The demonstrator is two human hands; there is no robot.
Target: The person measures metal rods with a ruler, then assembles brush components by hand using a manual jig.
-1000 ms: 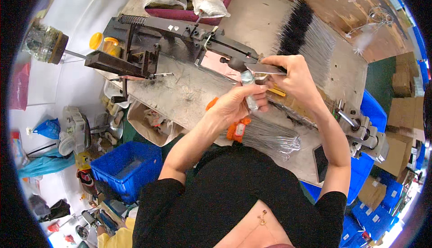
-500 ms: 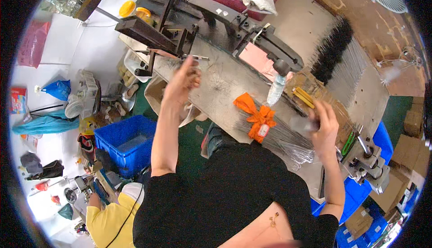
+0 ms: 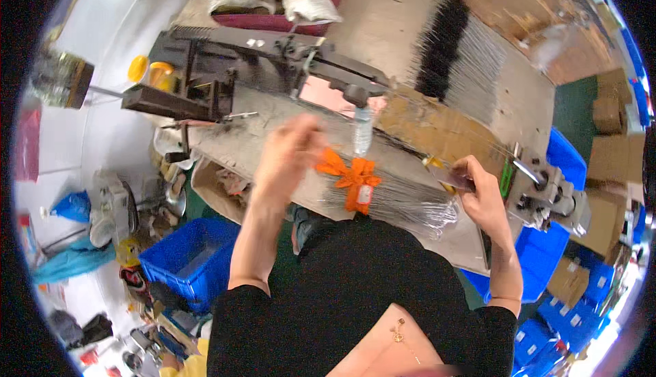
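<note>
My left hand (image 3: 294,146) is smeared by motion above the bench, just left of an orange cloth tie (image 3: 357,184). Whether its fingers hold anything cannot be made out. The tie is knotted around a bundle of thin metal wires (image 3: 410,206) that fans out to the right. Pinched in my right hand (image 3: 480,189) is a small, dark, flat piece (image 3: 459,181), its kind unclear. This hand is above the wires' right end, beside a yellow-handled tool (image 3: 432,162) partly covered by the piece. Behind the tie stands a clear plastic bottle-like object (image 3: 363,131) with a dark top.
A dark metal bench press (image 3: 273,56) with a long arm (image 3: 164,107) occupies the left of the bench. Black-bristled wires (image 3: 444,45) lie at the back. Cardboard (image 3: 437,120) covers part of the bench. At right is a metal clamp device (image 3: 547,196); a blue crate (image 3: 188,261) stands lower left.
My head view has swung, shifting the bench leftward. My left hand has come from beside the press to the orange tie. My right hand now brings the dark piece by the yellow-handled tool.
</note>
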